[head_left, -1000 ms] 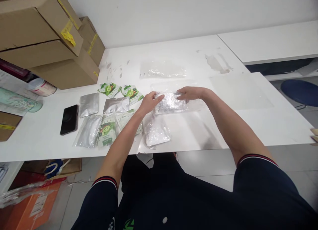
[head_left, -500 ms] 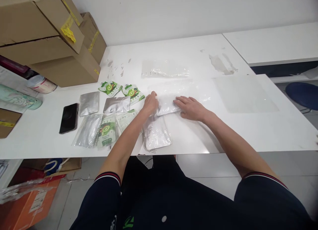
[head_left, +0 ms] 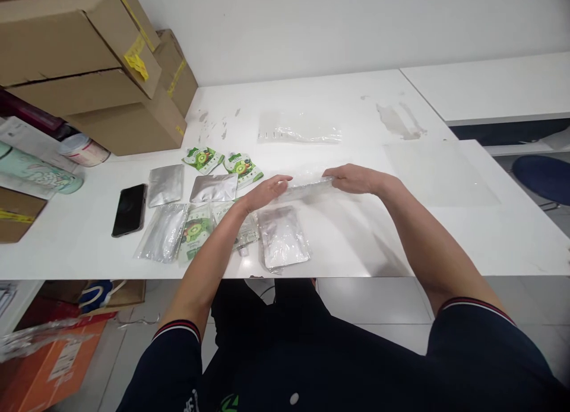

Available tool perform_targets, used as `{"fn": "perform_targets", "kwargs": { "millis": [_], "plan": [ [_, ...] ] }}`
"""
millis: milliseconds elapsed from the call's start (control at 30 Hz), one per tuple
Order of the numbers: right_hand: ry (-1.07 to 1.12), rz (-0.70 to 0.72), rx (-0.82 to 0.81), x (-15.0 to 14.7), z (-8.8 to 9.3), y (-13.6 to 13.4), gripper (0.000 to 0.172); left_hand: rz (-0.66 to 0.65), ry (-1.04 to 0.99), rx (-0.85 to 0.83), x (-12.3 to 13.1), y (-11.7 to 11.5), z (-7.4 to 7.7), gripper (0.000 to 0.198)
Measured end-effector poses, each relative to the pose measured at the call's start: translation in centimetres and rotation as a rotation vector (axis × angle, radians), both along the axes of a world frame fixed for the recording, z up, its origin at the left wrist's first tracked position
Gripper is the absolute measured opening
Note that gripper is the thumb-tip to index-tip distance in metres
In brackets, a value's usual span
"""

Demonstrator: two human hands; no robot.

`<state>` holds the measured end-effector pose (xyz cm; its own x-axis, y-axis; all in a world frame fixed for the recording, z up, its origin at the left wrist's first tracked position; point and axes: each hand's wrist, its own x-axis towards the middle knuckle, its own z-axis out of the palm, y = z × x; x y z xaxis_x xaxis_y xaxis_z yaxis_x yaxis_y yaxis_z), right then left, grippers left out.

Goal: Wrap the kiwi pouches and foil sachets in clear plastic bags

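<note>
Between my two hands is a clear plastic bag, gathered into a narrow bundle and lifted slightly off the table. My left hand grips its left end, thumb and fingers closed on it. On the right end, my right hand is closed in the same way. Just below lies a silver pouch in clear wrap. Left of it are green kiwi-print pouches in clear plastic, partly behind my left forearm. Two loose kiwi-print pouches and a flat silver pouch lie beyond my left hand.
A flat clear bag lies at the back, and a translucent sheet to the right. At left are a phone, another silver pouch, a wrapped silver stack, a tub, a green bottle and stacked cardboard boxes.
Both hands have closed on the clear bag's ends and raised it; before, it lay spread flat under them. My right hand went from lying flat to gripping. The view shifted slightly.
</note>
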<state>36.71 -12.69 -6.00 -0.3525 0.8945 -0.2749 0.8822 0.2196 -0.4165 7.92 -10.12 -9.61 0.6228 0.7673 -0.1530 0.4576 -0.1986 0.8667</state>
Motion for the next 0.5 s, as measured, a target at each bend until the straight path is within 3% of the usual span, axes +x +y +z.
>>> {"fn": "perform_targets", "kwargs": {
  "millis": [67, 133, 200, 267, 333, 433, 500],
  "plan": [
    [-0.007, -0.038, -0.021, -0.4, 0.3, 2.1, 0.025, 0.083, 0.033, 0.045, 0.8, 0.4, -0.7, 0.057],
    [-0.051, -0.063, -0.02, -1.1, 0.0, 4.6, 0.026, 0.261, 0.085, 0.051, 1.9, 1.1, -1.5, 0.054],
    [-0.144, -0.078, 0.015, -2.0, -0.9, 6.7, 0.036, 0.429, 0.185, 0.068, 3.0, 1.8, -2.0, 0.057],
    [-0.258, -0.085, 0.094, -2.9, -2.3, 7.9, 0.047, 0.491, 0.321, 0.128, 3.8, 2.2, -2.0, 0.071],
    [-0.33, -0.091, 0.269, -3.6, -3.9, 7.9, 0.046, 0.463, 0.46, 0.256, 4.4, 2.3, -1.6, 0.077],
    [-0.295, -0.085, 0.567, -3.7, -6.1, 5.9, 0.039, 0.319, 0.625, 0.471, 4.9, 2.6, -1.0, 0.054],
    [-0.185, -0.052, 0.552, -3.2, -7.3, 4.0, 0.04, 0.196, 0.676, 0.453, 5.1, 3.3, -1.0, 0.042]
  ]
}}
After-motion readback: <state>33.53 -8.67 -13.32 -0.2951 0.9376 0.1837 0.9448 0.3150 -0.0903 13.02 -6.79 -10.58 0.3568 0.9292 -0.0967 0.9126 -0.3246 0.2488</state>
